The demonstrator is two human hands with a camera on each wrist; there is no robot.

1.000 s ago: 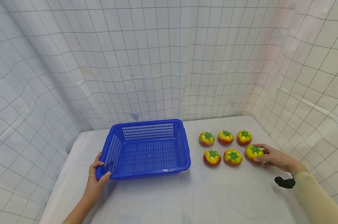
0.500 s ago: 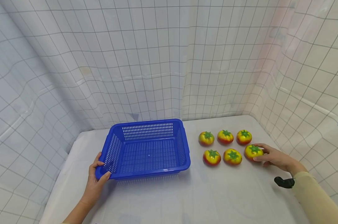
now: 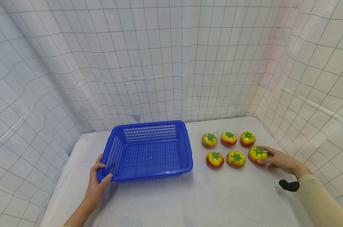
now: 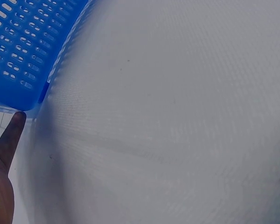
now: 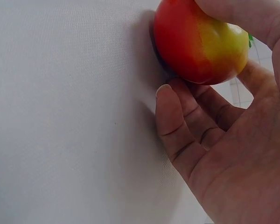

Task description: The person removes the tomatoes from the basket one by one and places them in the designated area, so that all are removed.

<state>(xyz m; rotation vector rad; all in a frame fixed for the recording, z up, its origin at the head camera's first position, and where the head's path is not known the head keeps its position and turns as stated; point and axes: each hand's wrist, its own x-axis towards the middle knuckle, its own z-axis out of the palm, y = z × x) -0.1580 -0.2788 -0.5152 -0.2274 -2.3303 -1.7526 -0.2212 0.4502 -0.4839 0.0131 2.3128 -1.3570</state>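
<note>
A blue plastic basket (image 3: 150, 157) with slotted walls sits on the left half of the table, nothing inside it. My left hand (image 3: 97, 183) grips its near left corner, thumb over the front rim and fingers along the side. In the left wrist view the basket's wall (image 4: 25, 51) fills the upper left, with fingertips at its lower edge. At the right, my right hand (image 3: 282, 161) holds a red-and-yellow tomato (image 3: 256, 154) with a green star-shaped top. Thumb and fingers curve round its side in the right wrist view, where the tomato (image 5: 196, 46) is close against the white cloth.
Three similar tomatoes (image 3: 228, 139) lie in a back row, and two more (image 3: 236, 159) stand left of the held one. White cloth (image 3: 211, 201) covers the table. Grid-patterned white curtains (image 3: 148, 63) enclose the back and both sides.
</note>
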